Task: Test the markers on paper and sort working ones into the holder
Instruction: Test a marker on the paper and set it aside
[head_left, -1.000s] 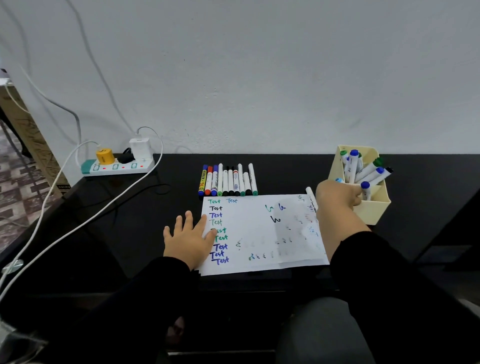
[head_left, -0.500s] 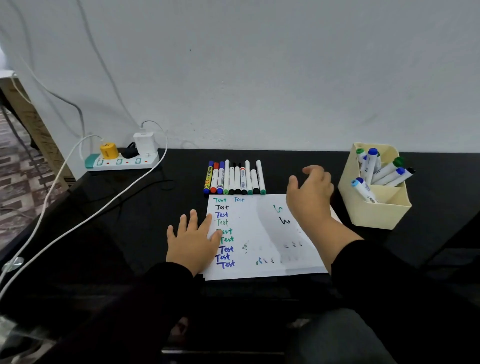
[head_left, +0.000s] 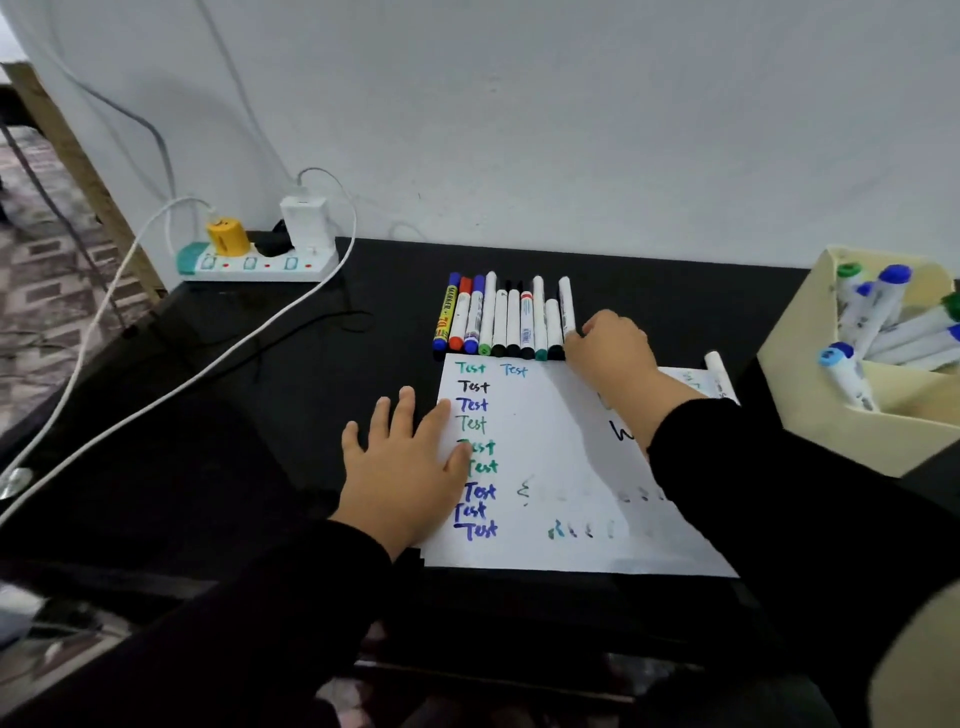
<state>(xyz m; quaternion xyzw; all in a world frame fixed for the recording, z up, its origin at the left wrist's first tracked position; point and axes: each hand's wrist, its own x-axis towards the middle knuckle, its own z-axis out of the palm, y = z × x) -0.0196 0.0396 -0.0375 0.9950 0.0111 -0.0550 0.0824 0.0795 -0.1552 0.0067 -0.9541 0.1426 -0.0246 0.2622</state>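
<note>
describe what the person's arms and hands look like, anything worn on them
Both arms are in long black sleeves that reach to the wrists. The left hand and right hand are bare: no gloves, and no rings, watch or bracelet show in this view.

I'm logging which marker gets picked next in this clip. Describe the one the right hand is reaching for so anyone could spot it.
Start at the white paper on the black desk; a row of markers lies along its far edge. The right hand touches the marker at the row's right end. It has a white barrel and, unlike its neighbours, nothing beside it on the right.
</note>
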